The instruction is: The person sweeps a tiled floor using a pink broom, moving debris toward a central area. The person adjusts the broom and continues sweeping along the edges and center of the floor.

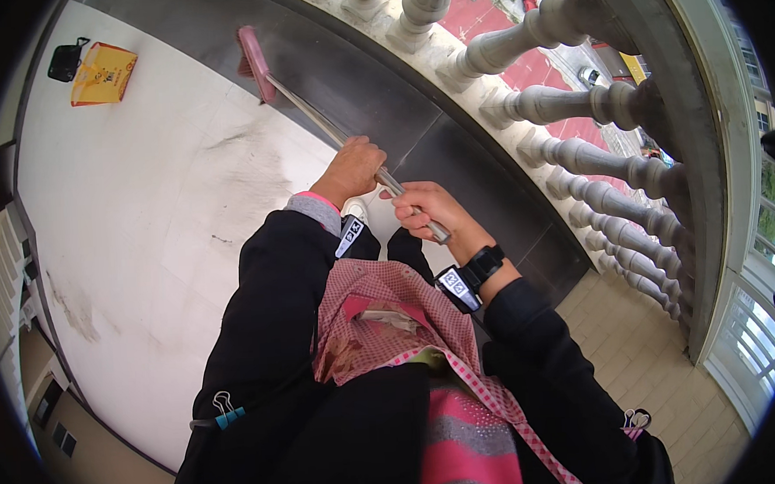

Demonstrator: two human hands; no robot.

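Both my hands grip the metal handle [308, 109] of a broom. My left hand [352, 168] is wrapped around it farther down the shaft, and my right hand [428, 208] holds it near its top end. The pink broom head [255, 61] rests on the dark floor tiles, its reddish bristles turned toward the white floor. Streaks of dark dust [249, 177] mark the white tiles left of my hands. One white shoe [356, 208] shows just below my left hand.
A balustrade of stone balusters [554, 26] runs along the right, with a street far below. At the upper left, a yellow bag [104, 74] stands beside a black dustpan-like container [66, 60]. A wall edged by a dark skirting [33, 260] bounds the white floor [129, 209].
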